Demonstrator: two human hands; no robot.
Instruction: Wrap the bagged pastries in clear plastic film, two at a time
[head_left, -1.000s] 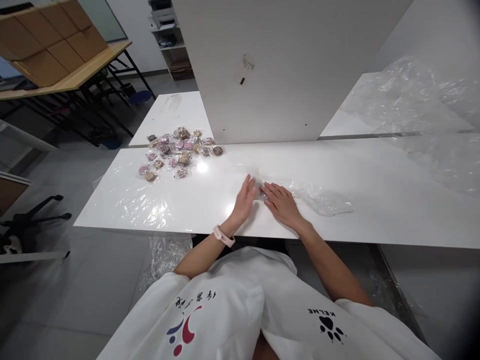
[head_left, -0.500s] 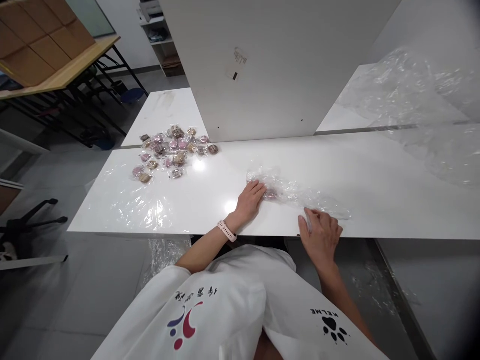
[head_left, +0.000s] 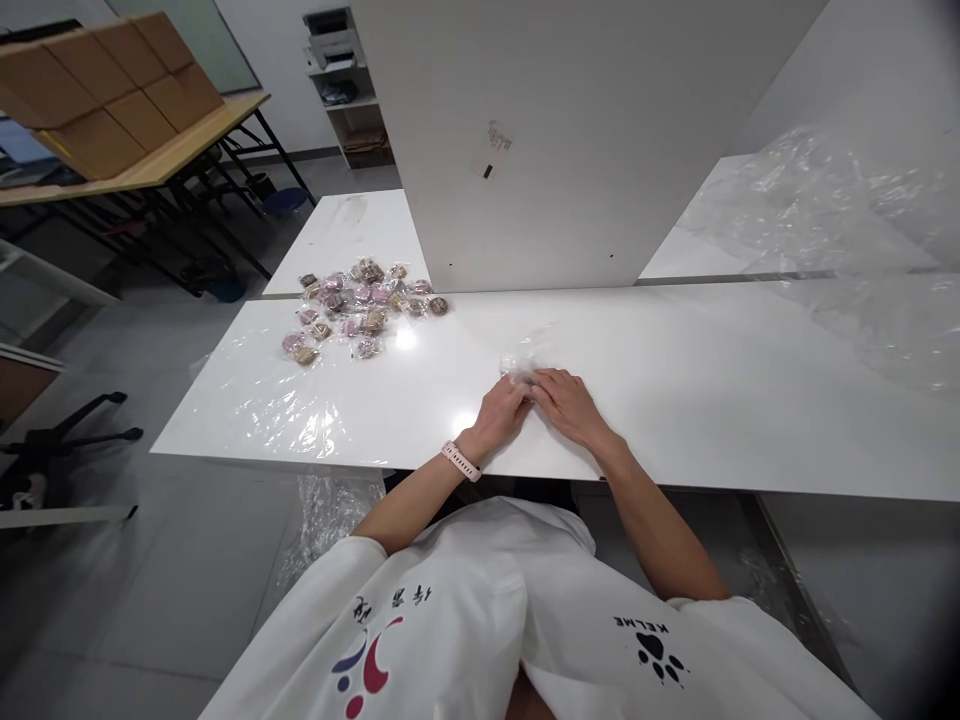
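Clear plastic film (head_left: pixel 523 360) lies bunched on the white table (head_left: pixel 712 390) in front of me. My left hand (head_left: pixel 501 415) is closed on the near left side of the film. Right beside it, my right hand (head_left: pixel 568 402) grips the film too, its fingers curled and almost touching the left ones. Whatever the film wraps is hidden under my fingers. At the far left of the table sits a spread of small pink, brown and tan pieces (head_left: pixel 373 320), each in clear wrapping.
A tall white panel (head_left: pixel 540 200) stands at the table's back edge. Large clear plastic sheeting (head_left: pixel 810 200) drapes over the right side. More clear film (head_left: pixel 300 420) lies at the left front and hangs below the edge. Cardboard boxes (head_left: pixel 127 95) rest on a wooden table behind.
My right hand has moved left and inward from the film's right end to meet my left hand. The stretched film is now gathered up between them. The view has shifted slightly.
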